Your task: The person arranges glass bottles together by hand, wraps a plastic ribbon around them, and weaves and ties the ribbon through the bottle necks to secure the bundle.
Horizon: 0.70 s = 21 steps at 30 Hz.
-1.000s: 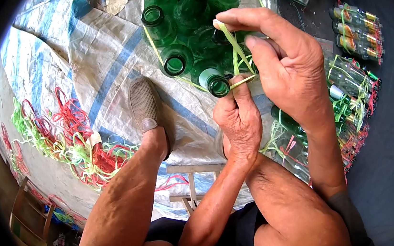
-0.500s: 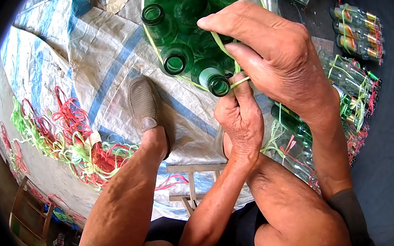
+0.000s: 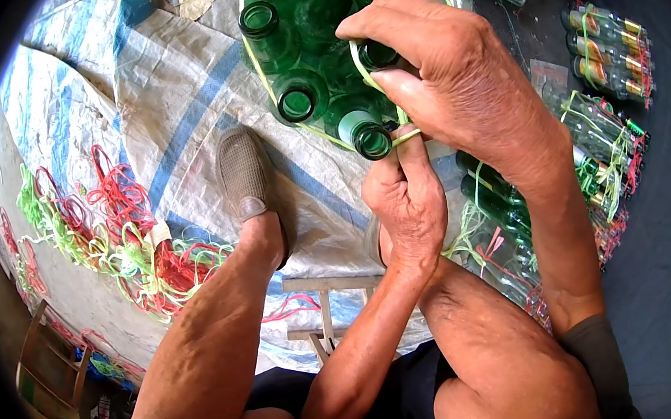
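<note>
Several green glass bottles (image 3: 296, 103) stand close together at the top centre, with a yellow-green cord (image 3: 260, 74) running around their outside. My left hand (image 3: 406, 198) is closed on the cord, its thumb and finger pinching it just right of the nearest bottle mouth (image 3: 372, 140). Above and to the right, my right hand (image 3: 452, 74) is curled over the bottles' right side. A loop of the cord runs between its thumb and forefinger, beside a bottle neck; the other fingers are hidden.
Tangled red and green cords (image 3: 130, 239) lie at the left. A wooden stool (image 3: 323, 284) is between the legs. Tied bottle bundles (image 3: 609, 54) lie at the right, on dark ground. A striped sheet (image 3: 167, 88) spreads under the shoe (image 3: 243, 170).
My right hand has shifted slightly up and left, and a bottle mouth now shows between its thumb and forefinger. My left hand has barely moved.
</note>
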Available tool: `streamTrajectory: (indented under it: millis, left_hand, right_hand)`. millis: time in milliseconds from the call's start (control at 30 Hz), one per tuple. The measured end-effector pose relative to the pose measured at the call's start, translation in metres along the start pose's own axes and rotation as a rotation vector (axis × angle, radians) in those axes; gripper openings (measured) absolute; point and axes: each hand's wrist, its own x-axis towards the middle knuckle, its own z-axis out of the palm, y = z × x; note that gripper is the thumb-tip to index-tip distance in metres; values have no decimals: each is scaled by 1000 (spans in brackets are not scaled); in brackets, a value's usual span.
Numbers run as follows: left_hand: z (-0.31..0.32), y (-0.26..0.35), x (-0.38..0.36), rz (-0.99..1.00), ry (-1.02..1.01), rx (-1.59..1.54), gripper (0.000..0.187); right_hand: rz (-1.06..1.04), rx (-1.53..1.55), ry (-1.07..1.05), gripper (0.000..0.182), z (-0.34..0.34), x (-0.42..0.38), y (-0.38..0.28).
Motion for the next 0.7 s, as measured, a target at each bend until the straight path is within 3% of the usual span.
streamTrajectory:
  millis: [233,533,700]
  left_hand:
    - [-1,6,1,81,48,89,24]
    - [-7,6,-11,18,15,81,23]
    - [-4,16,-12,22,31,6,21]
  right_hand:
    - [-11,-20,-12,37,0,-2,0]
    - [0,31,-28,32,-6,1,-8]
    - [11,78,-51,47,-8,-8,7]
